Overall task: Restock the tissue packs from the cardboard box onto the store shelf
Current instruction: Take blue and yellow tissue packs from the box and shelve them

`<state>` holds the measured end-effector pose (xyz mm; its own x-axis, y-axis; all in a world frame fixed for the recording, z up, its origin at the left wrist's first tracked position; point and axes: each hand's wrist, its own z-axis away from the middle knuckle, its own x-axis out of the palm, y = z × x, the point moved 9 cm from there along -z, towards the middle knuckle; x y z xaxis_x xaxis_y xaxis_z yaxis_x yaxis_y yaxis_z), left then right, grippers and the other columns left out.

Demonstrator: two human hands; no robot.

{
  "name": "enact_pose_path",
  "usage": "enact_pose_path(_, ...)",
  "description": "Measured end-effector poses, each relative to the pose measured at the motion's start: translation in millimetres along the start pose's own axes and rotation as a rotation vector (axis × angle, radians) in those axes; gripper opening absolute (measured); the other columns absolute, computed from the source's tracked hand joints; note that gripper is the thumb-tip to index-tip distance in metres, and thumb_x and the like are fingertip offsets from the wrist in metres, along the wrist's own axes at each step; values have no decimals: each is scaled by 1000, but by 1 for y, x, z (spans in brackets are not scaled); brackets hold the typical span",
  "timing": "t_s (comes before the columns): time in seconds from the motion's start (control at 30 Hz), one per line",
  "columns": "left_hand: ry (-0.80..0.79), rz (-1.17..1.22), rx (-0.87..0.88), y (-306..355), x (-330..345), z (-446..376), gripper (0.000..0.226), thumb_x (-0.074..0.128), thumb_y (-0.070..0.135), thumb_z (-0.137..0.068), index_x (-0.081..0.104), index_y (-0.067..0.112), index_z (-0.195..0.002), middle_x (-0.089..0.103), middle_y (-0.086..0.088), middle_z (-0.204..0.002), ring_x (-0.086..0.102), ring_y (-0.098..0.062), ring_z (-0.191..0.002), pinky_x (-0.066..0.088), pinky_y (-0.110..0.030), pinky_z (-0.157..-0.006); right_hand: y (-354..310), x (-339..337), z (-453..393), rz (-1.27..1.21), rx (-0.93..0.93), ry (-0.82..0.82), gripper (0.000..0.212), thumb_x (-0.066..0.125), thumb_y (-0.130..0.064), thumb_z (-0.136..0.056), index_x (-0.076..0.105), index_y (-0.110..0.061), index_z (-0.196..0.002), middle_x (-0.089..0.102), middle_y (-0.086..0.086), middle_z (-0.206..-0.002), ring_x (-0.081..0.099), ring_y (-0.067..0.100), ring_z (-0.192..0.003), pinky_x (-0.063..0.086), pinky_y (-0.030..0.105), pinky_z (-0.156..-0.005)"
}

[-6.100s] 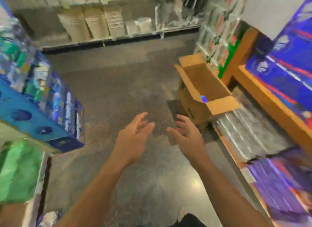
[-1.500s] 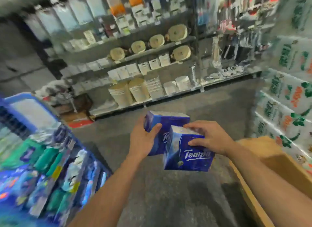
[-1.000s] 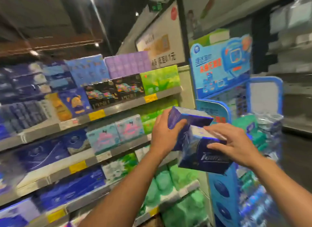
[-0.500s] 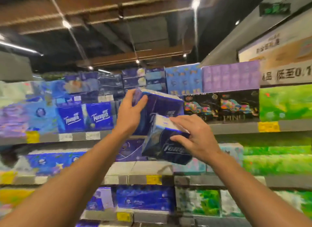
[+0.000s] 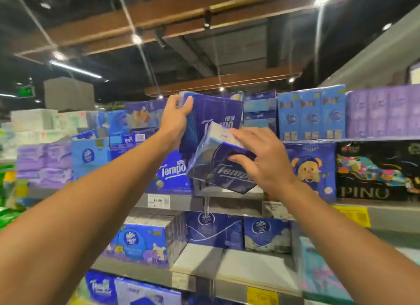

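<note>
I hold two dark blue Tempo tissue packs up in front of the store shelf (image 5: 227, 201). My left hand (image 5: 175, 120) grips the upper pack (image 5: 216, 116) by its left edge, holding it upright. My right hand (image 5: 261, 159) grips the lower pack (image 5: 218, 168) from the right, tilted, with its white top toward me. The lower pack overlaps the front of the upper one. Another Tempo pack (image 5: 171, 173) stands on the shelf just behind and left of them. A gap in the row lies behind the held packs. The cardboard box is out of view.
Shelves packed with tissue packs fill the view: light blue packs (image 5: 311, 114) and purple packs (image 5: 384, 111) on top, a bear-print pack (image 5: 311, 168) and a black PINO pack (image 5: 377, 168) to the right. Price tags (image 5: 158, 201) line the shelf edges. Bare shelf board (image 5: 238, 268) shows lower down.
The view has come closer to the shelf and shifted so the Tempo row sits straight ahead. Both hands have carried their packs up to that shelf, still gripping them.
</note>
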<state>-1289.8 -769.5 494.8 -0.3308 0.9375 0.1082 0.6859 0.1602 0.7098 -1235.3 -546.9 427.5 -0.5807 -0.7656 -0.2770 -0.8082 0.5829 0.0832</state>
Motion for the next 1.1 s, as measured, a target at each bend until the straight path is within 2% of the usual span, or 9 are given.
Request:
enact_pose_path(0.13,-112,86,-97,-27,22,-36,18,52,34,-102,48,17,-107,69,-8,-105,70,-15,-87,56,-26,-66,13,33,-12,148,27,-74,54,67,-41,-85,61,-15,-132,65,3,-122,57,29,-107,52,46,-86)
enact_pose_path(0.33,-285,169,-165,-63,63,-59,30,52,35,-102,51,11,-120,72,-8,-105,73,-23,-93,59,-43,-85,28,82,-21,368,79,-398,53,70,-39,-88,57,-24,-137,62,-3,-129,52,24,-115,46,42,-94)
enact_pose_path(0.57,-451,81,-276,-111,80,-59,11,61,20,-98,56,14,-91,65,-15,-121,64,-29,-108,48,-54,-102,28,103,-23,478,66,-508,51,68,-40,-89,57,-26,-137,59,-3,-135,54,23,-121,42,41,-99)
enact_pose_path(0.6,-477,76,-286,-113,81,-58,6,62,17,-97,57,13,-98,64,-13,-117,65,-28,-105,48,-53,-101,28,103,-22,486,59,-498,51,67,-41,-90,56,-26,-137,60,-3,-135,53,23,-122,39,42,-102)
enact_pose_path(0.73,-726,21,-287,-106,86,-55,42,52,13,-101,48,28,-140,59,1,-116,62,-18,-107,59,-40,-83,42,104,-19,537,155,-511,53,54,-54,-94,45,-37,-143,44,-6,-150,36,23,-137,24,50,-116)
enact_pose_path(0.8,-839,-102,-255,-107,83,-57,36,47,16,-103,55,28,-136,59,-1,-122,62,-19,-112,58,-30,-69,51,103,-19,532,228,-520,54,51,-60,-93,44,-39,-142,36,-1,-156,33,26,-140,25,48,-115)
enact_pose_path(0.9,-844,-175,-259,-114,76,-56,29,45,8,-103,60,14,-127,65,-1,-99,70,-6,-82,53,-22,-59,60,103,-20,511,293,-559,55,48,-62,-93,43,-37,-142,33,3,-158,32,30,-142,27,44,-115)
enact_pose_path(1.0,-847,-321,-230,-118,78,-56,27,44,-2,-98,59,7,-119,64,-5,-102,66,-16,-87,52,-22,-60,71,109,-19,507,393,-618,55,48,-62,-93,42,-39,-143,27,6,-161,23,37,-147,22,48,-119)
enact_pose_path(1.1,-857,-592,-141,-123,75,-61,21,41,-4,-88,58,7,-95,63,-10,-99,62,-26,-93,51,-30,-73,74,118,-24,499,369,-677,48,47,-60,-95,45,-35,-137,51,4,-145,49,32,-130,42,45,-104)
